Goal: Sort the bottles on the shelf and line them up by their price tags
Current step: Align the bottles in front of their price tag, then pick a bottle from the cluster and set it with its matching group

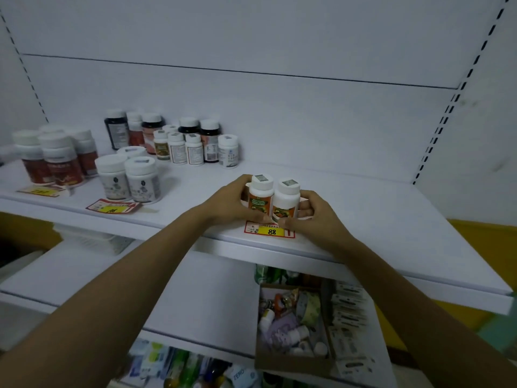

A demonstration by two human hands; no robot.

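Observation:
Two small white bottles with orange labels stand side by side on the white shelf (363,214), just behind a red and yellow price tag (270,231) marked 88. My left hand (228,201) grips the left orange-label bottle (260,196). My right hand (316,217) grips the right orange-label bottle (286,200). Both bottles are upright and touch each other. My fingertips cover part of the tag's top edge.
A mixed cluster of bottles (179,141) stands at the back left. Two pale bottles (128,177) sit behind another price tag (113,208). Red-label bottles (56,158) stand far left behind a third tag (39,191). A cardboard box (293,362) of items lies on a lower shelf.

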